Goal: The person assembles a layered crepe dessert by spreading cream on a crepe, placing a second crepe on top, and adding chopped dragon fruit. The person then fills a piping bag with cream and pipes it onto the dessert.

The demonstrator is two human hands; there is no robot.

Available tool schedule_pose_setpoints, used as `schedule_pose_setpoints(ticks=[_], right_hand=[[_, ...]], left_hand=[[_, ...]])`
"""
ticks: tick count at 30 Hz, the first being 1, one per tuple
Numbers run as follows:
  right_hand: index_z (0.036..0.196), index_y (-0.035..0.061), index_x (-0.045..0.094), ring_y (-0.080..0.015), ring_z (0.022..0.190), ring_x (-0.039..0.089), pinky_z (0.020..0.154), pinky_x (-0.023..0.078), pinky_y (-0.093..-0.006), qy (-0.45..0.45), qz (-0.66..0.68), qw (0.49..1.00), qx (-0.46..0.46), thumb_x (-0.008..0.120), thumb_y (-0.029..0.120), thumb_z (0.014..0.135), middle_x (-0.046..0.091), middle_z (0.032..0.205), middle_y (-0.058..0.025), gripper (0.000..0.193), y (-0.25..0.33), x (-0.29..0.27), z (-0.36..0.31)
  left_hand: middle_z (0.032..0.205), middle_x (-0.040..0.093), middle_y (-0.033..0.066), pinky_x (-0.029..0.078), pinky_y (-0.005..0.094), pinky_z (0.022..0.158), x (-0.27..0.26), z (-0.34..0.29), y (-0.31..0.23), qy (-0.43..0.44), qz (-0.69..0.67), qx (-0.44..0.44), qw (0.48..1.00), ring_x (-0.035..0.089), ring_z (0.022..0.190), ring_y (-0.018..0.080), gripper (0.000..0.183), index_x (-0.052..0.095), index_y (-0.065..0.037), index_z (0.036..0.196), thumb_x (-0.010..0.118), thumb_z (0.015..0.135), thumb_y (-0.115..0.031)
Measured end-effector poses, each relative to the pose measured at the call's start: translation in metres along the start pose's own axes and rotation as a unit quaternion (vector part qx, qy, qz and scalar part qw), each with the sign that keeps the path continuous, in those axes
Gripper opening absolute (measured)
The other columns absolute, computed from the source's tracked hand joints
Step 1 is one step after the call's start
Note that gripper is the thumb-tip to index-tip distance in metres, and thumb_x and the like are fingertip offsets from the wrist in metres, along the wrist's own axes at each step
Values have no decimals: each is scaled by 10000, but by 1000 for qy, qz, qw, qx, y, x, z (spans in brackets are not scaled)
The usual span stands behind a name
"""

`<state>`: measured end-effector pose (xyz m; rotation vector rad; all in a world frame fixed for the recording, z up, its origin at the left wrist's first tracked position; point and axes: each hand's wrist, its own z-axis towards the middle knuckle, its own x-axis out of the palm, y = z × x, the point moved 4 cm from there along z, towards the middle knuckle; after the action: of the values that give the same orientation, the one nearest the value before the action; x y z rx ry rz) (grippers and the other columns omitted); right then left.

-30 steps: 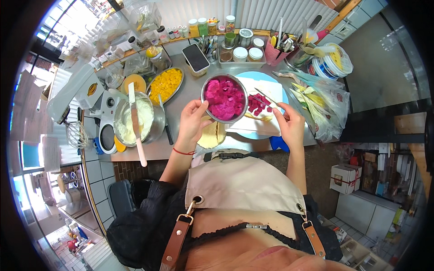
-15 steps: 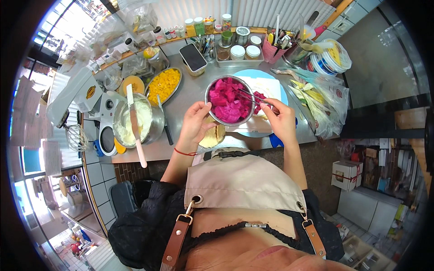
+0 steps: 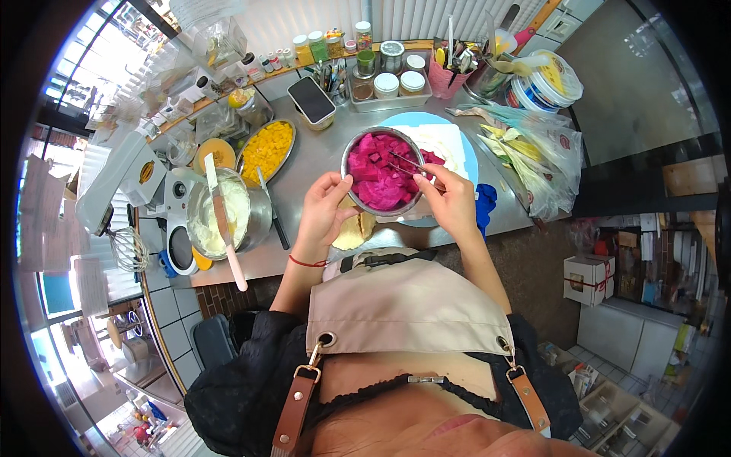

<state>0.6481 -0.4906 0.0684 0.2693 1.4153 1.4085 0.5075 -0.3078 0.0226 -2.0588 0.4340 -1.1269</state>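
My left hand [image 3: 326, 206] is closed on the left rim of a round metal bowl [image 3: 375, 212]. Magenta dragon fruit chunks [image 3: 375, 161] fill the bowl. A pair of thin metal tweezers [image 3: 405, 163] is pinched in my right hand [image 3: 451, 202], with its tips among the fruit. Behind the bowl, partly hidden, lies a blue round turntable [image 3: 407, 119] bearing a white board [image 3: 435, 134] with white cream [image 3: 451, 156] and more magenta pieces. A yellowish piece of cake [image 3: 352, 231] shows below the bowl, near the table's front edge.
To the left stand a bowl of white cream [image 3: 251, 221] with a pink-handled spatula [image 3: 236, 268] across it, a black-handled knife [image 3: 282, 233], diced yellow fruit [image 3: 266, 151] and a stand mixer [image 3: 122, 171]. A phone [image 3: 311, 99] and jars [image 3: 386, 84] sit behind; a plastic bag [image 3: 541, 164] lies right.
The tweezers and my right hand have shifted left and down, bringing the tips farther into the fruit. The head view has turned slightly. My left hand keeps its hold on the bowl.
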Motion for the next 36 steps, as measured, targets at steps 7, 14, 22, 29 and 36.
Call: schedule_pose_setpoints(ticks=[7, 14, 22, 29, 36], right_hand=[[1013, -5, 707, -60, 524, 428, 479, 338, -235, -31, 38, 996, 81, 726, 126, 849, 518, 569, -21, 211, -21, -27, -10], [1028, 7, 703, -151, 509, 522, 495, 408, -296, -18, -99, 990, 99, 710, 215, 857, 589, 606, -99, 269, -60, -30, -10], [997, 23, 703, -283, 555, 605, 526, 454, -372, 2, -180, 980, 79, 698, 263, 854, 625, 657, -159, 280, -41, -58, -8], [978, 11, 699, -274, 602, 621, 549, 460, -362, -37, -171, 983, 61, 700, 241, 856, 642, 709, -176, 261, -62, -52, 1], [1015, 2, 684, -262, 644, 644, 584, 489, -336, 21, -55, 998, 5, 723, 216, 838, 674, 789, -157, 281, 1, -37, -4]], left_hand=[[907, 623, 42, 593, 393, 710, -12, 0, -6, -32, -22, -6, 999, 633, 857, 147, 91, 563, -62, 915, 586, 967, -132], [902, 619, 53, 580, 416, 742, -27, -3, -16, -64, 8, 29, 997, 633, 873, 165, 89, 558, -50, 922, 570, 972, -122], [904, 619, 57, 590, 422, 731, -33, -9, -17, -60, -5, 29, 998, 632, 871, 177, 102, 565, -49, 915, 570, 974, -133], [895, 614, 47, 594, 403, 713, -25, -7, -16, -49, -11, 24, 998, 627, 857, 154, 105, 559, -51, 906, 574, 972, -131], [964, 621, 86, 620, 443, 753, -11, -2, -8, -22, -14, 10, 1000, 637, 942, 202, 94, 563, -33, 936, 557, 978, -117]])
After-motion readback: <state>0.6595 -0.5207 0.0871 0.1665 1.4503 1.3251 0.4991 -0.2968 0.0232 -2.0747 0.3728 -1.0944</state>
